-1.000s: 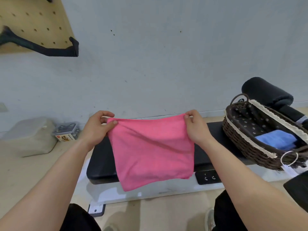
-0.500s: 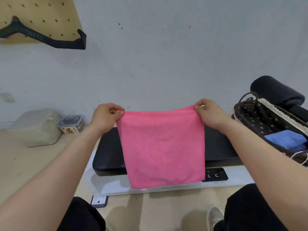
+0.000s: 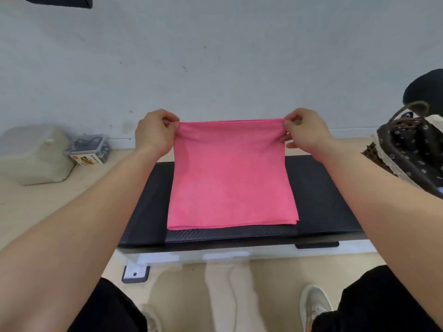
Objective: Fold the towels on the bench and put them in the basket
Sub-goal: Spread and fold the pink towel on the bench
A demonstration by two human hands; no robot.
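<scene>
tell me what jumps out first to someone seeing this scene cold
The bright pink towel at centre grabs the eye, stretched between the left hand and the right hand, which pinch its far corners while its near edge lies on the black bench. At the right edge sits a dark wicker basket with a flowered lining.

left hand (image 3: pixel 155 133) pinches pink towel (image 3: pixel 230 178) corner | right hand (image 3: pixel 305 131) pinches other corner | arms outstretched

Towel: pink cloth towel (image 3: pixel 230 178) on the black padded bench (image 3: pixel 321 192), far corners in left hand (image 3: pixel 153 133) and right hand (image 3: pixel 306 133).
Basket: dark wicker basket (image 3: pixel 407 149) at bench's right end.
Floor, left: pale plastic tub (image 3: pixel 33 154), small clear box (image 3: pixel 90 149) just right of it.
</scene>
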